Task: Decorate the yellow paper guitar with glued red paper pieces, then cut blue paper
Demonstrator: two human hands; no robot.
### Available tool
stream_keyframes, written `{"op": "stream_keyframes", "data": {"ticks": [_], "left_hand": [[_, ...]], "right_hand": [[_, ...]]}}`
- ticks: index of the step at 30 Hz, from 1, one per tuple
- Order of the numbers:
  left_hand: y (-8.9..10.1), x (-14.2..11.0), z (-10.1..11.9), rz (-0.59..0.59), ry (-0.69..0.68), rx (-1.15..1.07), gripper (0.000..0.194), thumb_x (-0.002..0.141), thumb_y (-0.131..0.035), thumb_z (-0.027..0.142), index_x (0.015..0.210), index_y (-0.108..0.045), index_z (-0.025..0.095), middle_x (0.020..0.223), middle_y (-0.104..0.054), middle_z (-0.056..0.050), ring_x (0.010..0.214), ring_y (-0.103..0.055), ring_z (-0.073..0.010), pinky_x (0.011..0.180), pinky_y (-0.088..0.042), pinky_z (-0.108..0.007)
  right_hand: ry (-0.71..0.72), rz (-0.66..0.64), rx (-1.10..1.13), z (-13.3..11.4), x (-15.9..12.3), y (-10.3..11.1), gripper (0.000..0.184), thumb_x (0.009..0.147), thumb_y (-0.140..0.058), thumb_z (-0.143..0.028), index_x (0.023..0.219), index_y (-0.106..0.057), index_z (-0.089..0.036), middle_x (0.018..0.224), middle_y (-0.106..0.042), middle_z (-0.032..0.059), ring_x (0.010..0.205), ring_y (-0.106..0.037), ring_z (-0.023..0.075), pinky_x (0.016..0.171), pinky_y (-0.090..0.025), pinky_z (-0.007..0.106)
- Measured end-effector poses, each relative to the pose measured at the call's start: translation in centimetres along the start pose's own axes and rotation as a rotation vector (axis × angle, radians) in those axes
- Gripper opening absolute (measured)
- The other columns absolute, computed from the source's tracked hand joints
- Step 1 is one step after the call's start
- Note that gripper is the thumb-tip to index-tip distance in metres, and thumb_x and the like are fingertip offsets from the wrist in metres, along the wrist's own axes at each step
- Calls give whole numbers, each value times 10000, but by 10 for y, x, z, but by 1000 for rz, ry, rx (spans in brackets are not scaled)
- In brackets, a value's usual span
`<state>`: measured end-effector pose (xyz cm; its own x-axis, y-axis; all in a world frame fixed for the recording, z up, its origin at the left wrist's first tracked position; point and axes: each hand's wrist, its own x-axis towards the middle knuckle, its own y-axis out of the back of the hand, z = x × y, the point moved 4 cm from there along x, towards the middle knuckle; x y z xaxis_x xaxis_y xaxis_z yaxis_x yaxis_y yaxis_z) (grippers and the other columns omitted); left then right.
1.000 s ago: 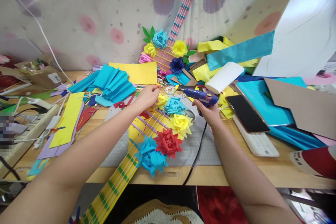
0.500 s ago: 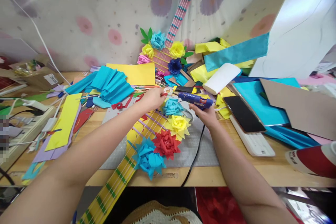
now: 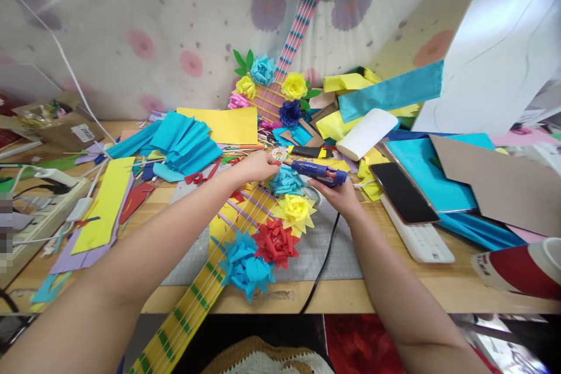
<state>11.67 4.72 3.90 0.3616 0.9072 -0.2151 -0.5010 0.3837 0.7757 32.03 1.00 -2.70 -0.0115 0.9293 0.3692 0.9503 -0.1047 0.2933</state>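
Table (image 3: 350, 299) bears part of yellow guitar (image 3: 198, 293), its neck past the front edge, w/ blue, red & yellow paper flowers (image 3: 277, 242) on it. R hand (image 3: 338, 194) has its fingers closed round blue glue gun (image 3: 321, 172), nozzle to L. L hand (image 3: 259, 167) pinches small red piece (image 3: 274, 164) nr nozzle, above guitar's far end.
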Motion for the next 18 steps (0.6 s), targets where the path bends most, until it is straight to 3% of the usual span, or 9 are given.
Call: {"op": "stream_keyframes", "data": {"ticks": [18], "left_hand": [[1, -2, 6, 10, 4, 44, 179, 683, -504, 310, 559, -489, 183, 446, -449, 25, 446, -456, -118, 453, -329, -226]], "right_hand": [[10, -12, -35, -2, 1, 1, 344, 651, -710, -431, 902, -690, -196, 885, -711, 33, 846, -650, 234, 806, -520, 384]]}}
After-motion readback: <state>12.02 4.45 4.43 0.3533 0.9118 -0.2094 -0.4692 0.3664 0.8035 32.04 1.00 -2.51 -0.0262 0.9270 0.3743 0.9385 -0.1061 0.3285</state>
